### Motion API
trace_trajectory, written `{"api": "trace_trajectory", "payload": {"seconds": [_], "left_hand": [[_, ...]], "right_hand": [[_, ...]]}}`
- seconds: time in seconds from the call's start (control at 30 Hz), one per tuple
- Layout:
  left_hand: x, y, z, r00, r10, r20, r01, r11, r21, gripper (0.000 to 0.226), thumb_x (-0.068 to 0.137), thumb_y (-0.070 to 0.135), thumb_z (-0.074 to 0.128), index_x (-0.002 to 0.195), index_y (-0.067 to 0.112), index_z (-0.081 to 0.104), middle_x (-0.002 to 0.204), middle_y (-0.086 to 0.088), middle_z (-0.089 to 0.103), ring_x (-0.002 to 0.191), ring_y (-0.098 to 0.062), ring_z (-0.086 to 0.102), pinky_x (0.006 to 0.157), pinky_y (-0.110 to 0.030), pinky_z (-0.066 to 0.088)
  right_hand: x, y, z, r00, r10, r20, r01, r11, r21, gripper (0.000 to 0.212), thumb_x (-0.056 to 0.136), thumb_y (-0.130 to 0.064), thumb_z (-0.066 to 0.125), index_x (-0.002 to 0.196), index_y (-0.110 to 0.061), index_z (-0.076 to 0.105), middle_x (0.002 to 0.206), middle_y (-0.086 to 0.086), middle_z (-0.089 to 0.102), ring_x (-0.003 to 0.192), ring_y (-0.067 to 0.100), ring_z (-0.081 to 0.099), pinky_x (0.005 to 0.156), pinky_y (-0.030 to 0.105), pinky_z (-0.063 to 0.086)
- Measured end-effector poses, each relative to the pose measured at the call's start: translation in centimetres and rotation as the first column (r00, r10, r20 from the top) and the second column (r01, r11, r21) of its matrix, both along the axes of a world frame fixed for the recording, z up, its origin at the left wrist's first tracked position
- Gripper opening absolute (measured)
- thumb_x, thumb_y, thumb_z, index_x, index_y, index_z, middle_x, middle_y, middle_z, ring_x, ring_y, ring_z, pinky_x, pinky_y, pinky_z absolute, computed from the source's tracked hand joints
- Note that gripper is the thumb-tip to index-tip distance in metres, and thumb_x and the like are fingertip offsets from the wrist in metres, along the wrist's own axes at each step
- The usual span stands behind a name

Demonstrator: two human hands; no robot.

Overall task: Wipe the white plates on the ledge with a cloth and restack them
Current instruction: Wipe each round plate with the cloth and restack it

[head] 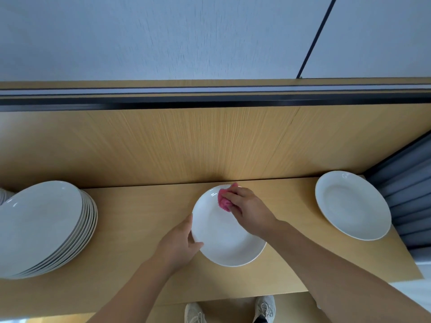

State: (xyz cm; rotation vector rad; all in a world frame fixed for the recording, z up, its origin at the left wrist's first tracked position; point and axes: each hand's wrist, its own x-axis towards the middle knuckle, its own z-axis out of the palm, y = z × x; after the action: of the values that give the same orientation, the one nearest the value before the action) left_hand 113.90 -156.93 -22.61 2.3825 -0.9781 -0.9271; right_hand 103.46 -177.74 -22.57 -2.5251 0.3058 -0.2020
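White plate [227, 236] under the cloth lay at the middle of the wooden ledge [144, 206], its far rim close to the back panel [186, 145]. From my remote seat I read the wiping step as under way on it. The left hand [179, 243] gripped the plate's near-left rim, thumb on its face and fingers curled round the edge. I could not tell whether the plate sat flat on the ledge or was tipped up a little. The right hand [247, 206] was closed on a bunched pink cloth [224, 202], pressing it against the plate's far rim.

To the left stood a tall stack of plates [42, 220], fanned slightly, which I took for those waiting. Well apart on the right lay a single plate [352, 205] near the ledge's end, which I judged to be the start of the wiped pile. So I put the task at an early stage.

The next move, to my mind, called for sweeping the cloth round the rest of the face. After that the plate would go right and be set squarely on the single plate, gently, since that one sat close to the ledge's corner.
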Motion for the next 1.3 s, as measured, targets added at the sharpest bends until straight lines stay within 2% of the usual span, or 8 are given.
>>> {"api": "trace_trajectory", "payload": {"seconds": [0.07, 0.3, 0.4, 0.53, 0.7, 0.93, 1.2, 1.3], "left_hand": [[-0.1, 0.1, 0.1, 1.000, 0.003, -0.012, -0.003, 1.000, 0.002, 0.081, 0.087, 0.038, 0.064, 0.152, 0.034, 0.015, 0.144, 0.016, 0.043, 0.128, -0.009, 0.043, 0.094, -0.021, 0.038], [0.3, 0.5, 0.1, 0.999, -0.029, -0.020, 0.029, 1.000, -0.010, 0.099, 0.077, 0.047, 0.073, 0.152, 0.038, 0.008, 0.147, 0.018, 0.040, 0.132, -0.007, 0.039, 0.098, -0.021, 0.037], [0.6, 0.7, -0.1, 0.999, -0.045, -0.004, 0.045, 0.999, -0.002, 0.104, 0.074, 0.048, 0.075, 0.151, 0.041, 0.006, 0.146, 0.019, 0.040, 0.132, -0.005, 0.039, 0.099, -0.022, 0.039], [0.9, 0.6, -0.5, 0.998, -0.061, 0.011, 0.061, 0.998, 0.008, 0.104, 0.074, 0.052, 0.073, 0.152, 0.037, 0.005, 0.149, 0.017, 0.037, 0.134, -0.006, 0.038, 0.102, -0.023, 0.038], [1.3, 0.9, -1.3, 0.998, -0.063, 0.016, 0.062, 0.997, 0.053, 0.107, 0.074, 0.056, 0.072, 0.154, 0.033, 0.005, 0.154, 0.014, 0.030, 0.139, -0.007, 0.032, 0.107, -0.024, 0.033], [1.8, 1.1, -2.1, 0.998, -0.058, -0.016, 0.059, 0.998, 0.037, 0.104, 0.074, 0.053, 0.074, 0.154, 0.035, 0.009, 0.153, 0.016, 0.032, 0.138, -0.006, 0.033, 0.107, -0.023, 0.033], [2.0, 0.9, -1.8, 0.997, -0.079, 0.022, 0.077, 0.995, 0.061, 0.100, 0.076, 0.052, 0.073, 0.154, 0.030, 0.013, 0.154, 0.013, 0.031, 0.139, -0.009, 0.033, 0.106, -0.021, 0.031], [2.0, 0.8, -1.5, 0.990, -0.120, 0.070, 0.114, 0.990, 0.087, 0.099, 0.078, 0.058, 0.068, 0.154, 0.029, 0.010, 0.154, 0.011, 0.031, 0.138, -0.009, 0.035, 0.104, -0.022, 0.033]], "right_hand": [[1.0, 0.2, -1.1, 0.999, -0.015, -0.031, 0.014, 1.000, -0.028, 0.022, 0.095, -0.013, 0.049, 0.108, -0.008, 0.065, 0.111, 0.005, 0.063, 0.106, 0.029, 0.055, 0.107, 0.024, 0.032], [1.3, 2.6, -3.8, 0.878, -0.032, -0.477, -0.104, 0.961, -0.257, 0.068, 0.091, -0.053, 0.018, 0.142, -0.019, 0.047, 0.154, 0.017, 0.034, 0.139, 0.051, 0.027, 0.106, 0.066, 0.027], [1.3, 2.9, -3.9, 0.879, -0.055, -0.474, -0.115, 0.939, -0.323, 0.059, 0.094, -0.047, 0.027, 0.144, -0.019, 0.040, 0.152, 0.019, 0.036, 0.135, 0.051, 0.034, 0.105, 0.062, 0.030], [2.0, 2.3, -4.3, 0.892, 0.046, -0.451, -0.190, 0.941, -0.280, 0.066, 0.095, -0.046, 0.009, 0.155, -0.019, 0.006, 0.163, 0.013, 0.005, 0.147, 0.042, -0.005, 0.118, 0.058, 0.007], [1.8, 3.6, -5.1, 0.905, -0.144, -0.399, 0.097, 0.986, -0.136, 0.061, 0.105, -0.034, 0.028, 0.156, -0.018, -0.002, 0.161, 0.010, -0.019, 0.147, 0.026, -0.019, 0.122, 0.045, 0.000], [4.2, 6.3, -5.2, 0.880, -0.240, -0.409, 0.204, 0.970, -0.130, 0.062, 0.102, -0.038, 0.009, 0.154, -0.005, 0.000, 0.161, 0.019, -0.012, 0.147, 0.032, -0.019, 0.115, 0.039, -0.020], [2.4, 6.8, -6.5, 0.940, 0.044, -0.338, -0.092, 0.988, -0.127, 0.073, 0.091, -0.044, 0.006, 0.153, -0.010, 0.021, 0.161, 0.007, 0.015, 0.143, 0.024, -0.013, 0.120, 0.051, -0.001], [1.4, 7.0, -6.4, 0.928, 0.147, -0.343, -0.191, 0.977, -0.097, 0.072, 0.094, -0.051, 0.004, 0.154, -0.014, 0.021, 0.161, 0.003, 0.016, 0.144, 0.021, -0.012, 0.114, 0.043, -0.018]]}}
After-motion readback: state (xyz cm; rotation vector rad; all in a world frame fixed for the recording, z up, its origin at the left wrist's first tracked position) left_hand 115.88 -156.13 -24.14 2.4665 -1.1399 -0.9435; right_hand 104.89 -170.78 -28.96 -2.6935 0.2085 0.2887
